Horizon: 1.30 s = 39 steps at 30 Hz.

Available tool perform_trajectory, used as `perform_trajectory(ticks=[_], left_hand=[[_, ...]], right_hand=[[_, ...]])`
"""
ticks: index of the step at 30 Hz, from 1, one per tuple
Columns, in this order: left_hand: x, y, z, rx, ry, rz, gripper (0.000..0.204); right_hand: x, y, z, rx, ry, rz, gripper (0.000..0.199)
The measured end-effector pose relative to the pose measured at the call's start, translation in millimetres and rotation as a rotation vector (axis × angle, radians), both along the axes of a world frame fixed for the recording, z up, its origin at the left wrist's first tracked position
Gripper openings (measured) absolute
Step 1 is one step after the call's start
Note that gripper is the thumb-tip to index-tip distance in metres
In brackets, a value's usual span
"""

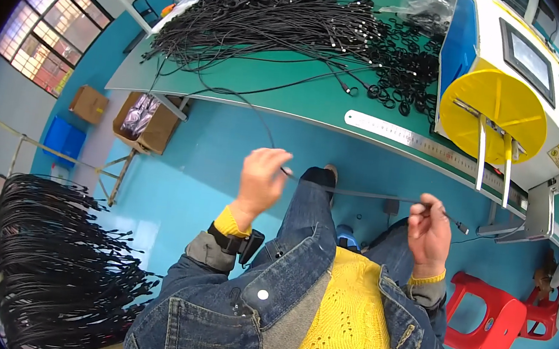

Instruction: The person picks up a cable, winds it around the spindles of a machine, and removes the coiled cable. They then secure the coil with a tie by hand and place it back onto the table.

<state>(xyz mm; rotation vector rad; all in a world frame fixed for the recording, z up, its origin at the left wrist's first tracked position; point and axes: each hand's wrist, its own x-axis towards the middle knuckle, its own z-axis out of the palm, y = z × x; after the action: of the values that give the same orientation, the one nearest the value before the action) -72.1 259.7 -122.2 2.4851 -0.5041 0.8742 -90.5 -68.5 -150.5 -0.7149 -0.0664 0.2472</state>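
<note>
A black cable (pixel 359 194) stretches between my hands above my lap. My left hand (pixel 263 178) is closed around it, and the far part of the cable runs from there up onto the green table (pixel 263 70). Near its other end, my right hand (pixel 429 235) pinches the cable between thumb and fingers, palm partly turned up. A small plug (pixel 462 228) sticks out to the right of that hand. On the table lies a large heap of similar black cables (pixel 274 27), with loose ends near the front edge.
Small black coiled rings (pixel 405 79) lie beside a steel ruler (pixel 400 132). A white machine (pixel 551 121) with a yellow disc (pixel 493 115) and two metal prongs stands at the right. Many cables hang on a rack (pixel 58 267) at left; red stools (pixel 489 316) stand right.
</note>
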Motion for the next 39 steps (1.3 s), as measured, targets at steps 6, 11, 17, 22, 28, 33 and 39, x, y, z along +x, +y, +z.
perform_trajectory(ticks=[6,11,17,22,28,33,39], left_hand=[[-0.7,-112.8,10.0,-0.1,0.361,-0.518,0.022],[21.6,-153.7,44.5,-0.184,0.39,-0.735,0.014],[19.1,-182.2,81.4,-0.182,0.378,-0.865,0.011],[35.0,-195.1,106.9,-0.241,0.379,-0.821,0.012],[94.6,-224.2,106.0,-0.576,0.355,-0.668,0.014],[114.9,-221.3,87.3,-0.605,0.402,-0.682,0.014],[123.3,-221.7,74.6,-0.626,0.399,-0.694,0.015]], right_hand=[[-21.6,11.7,26.4,-0.319,0.093,0.002,0.033],[-61.1,-37.5,45.5,-1.411,-0.604,-0.953,0.024],[-64.0,-77.9,71.5,-1.823,-0.761,-1.203,0.04],[-30.8,-92.5,88.7,-1.841,-0.85,-1.266,0.041],[41.7,-102.5,87.2,-1.761,-0.63,-1.177,0.016],[74.2,-98.5,77.0,-1.684,-0.591,-1.229,0.014],[96.3,-100.2,75.5,-1.765,-0.506,-1.271,0.016]])
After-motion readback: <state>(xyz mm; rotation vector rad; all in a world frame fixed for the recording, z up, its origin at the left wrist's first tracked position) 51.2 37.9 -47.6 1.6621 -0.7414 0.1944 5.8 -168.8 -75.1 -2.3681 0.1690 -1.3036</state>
